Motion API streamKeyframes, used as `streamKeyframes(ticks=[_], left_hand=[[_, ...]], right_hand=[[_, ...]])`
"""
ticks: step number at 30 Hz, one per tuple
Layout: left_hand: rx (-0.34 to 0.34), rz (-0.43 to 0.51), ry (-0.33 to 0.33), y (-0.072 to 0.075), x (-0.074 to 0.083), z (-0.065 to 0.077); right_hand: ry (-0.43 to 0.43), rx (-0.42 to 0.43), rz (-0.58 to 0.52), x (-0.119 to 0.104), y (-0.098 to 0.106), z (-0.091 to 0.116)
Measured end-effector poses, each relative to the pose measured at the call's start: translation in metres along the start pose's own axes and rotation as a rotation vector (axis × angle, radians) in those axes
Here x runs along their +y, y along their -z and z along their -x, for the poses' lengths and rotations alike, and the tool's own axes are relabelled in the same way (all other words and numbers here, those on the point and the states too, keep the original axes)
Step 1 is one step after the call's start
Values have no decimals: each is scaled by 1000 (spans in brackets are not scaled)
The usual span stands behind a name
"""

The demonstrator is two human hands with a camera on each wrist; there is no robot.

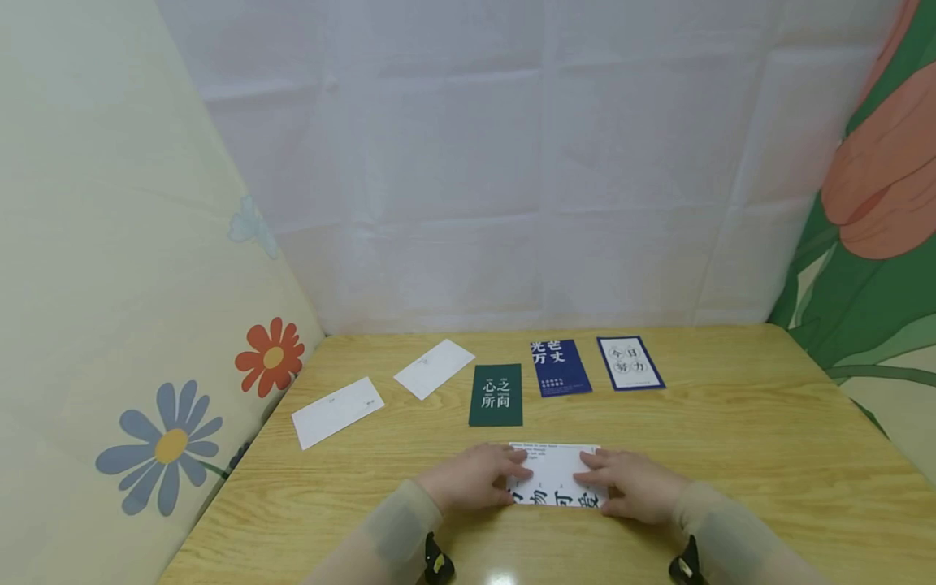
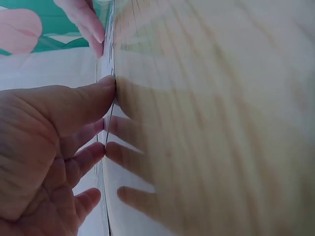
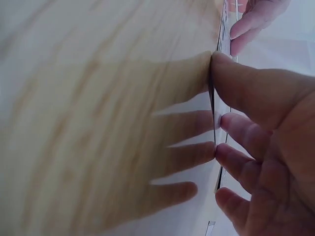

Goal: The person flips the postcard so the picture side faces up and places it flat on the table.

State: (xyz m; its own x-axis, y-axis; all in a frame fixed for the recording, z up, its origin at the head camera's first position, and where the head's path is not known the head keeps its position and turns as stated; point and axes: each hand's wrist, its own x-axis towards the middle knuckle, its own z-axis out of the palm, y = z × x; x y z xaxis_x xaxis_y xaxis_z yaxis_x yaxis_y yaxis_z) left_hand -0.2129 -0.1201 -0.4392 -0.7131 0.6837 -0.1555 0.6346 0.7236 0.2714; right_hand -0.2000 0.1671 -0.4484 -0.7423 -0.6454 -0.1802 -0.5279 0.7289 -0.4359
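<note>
A white postcard (image 1: pixel 559 471) with large dark characters along its near edge lies flat on the wooden table (image 1: pixel 746 439), in front of the person. At its left end is the left hand (image 1: pixel 478 478), with fingertips on the card and the thumb down by the near corner. The right hand (image 1: pixel 636 486) mirrors it at the right end. Both wrist views look low along the tabletop, where the card shows as a thin edge at the fingertips. The left thumb (image 2: pixel 101 96) and the right thumb (image 3: pixel 229 73) touch down beside that edge.
Beyond the hands lie a green card (image 1: pixel 496 414), a blue card (image 1: pixel 561 370) and a white card with a blue border (image 1: pixel 631 363). Two mostly blank white cards (image 1: pixel 338 413) (image 1: pixel 435 370) lie at the left. A white cloth (image 1: pixel 541 179) hangs behind the table.
</note>
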Motion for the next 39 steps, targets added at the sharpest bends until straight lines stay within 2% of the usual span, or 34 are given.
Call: streamKeyframes(ticks=[7,14,20,25,31,36,39], left_hand=[[-57,6,19,-1,1,1],[-63,-10,26,0,-1,3],[-8,59,46,0,-11,5],[93,132,86,0,-26,5],[239,238,202,1,-45,5],[331,241,374,3,-61,3],[341,217,482,6,-69,4]], right_hand=[[-7,-15,27,-1,1,2],[-19,1,37,0,4,7],[-6,16,51,4,5,11],[-14,29,44,9,5,15],[-29,48,29,14,6,20],[-55,56,19,19,6,25],[-85,54,-1,21,6,27]])
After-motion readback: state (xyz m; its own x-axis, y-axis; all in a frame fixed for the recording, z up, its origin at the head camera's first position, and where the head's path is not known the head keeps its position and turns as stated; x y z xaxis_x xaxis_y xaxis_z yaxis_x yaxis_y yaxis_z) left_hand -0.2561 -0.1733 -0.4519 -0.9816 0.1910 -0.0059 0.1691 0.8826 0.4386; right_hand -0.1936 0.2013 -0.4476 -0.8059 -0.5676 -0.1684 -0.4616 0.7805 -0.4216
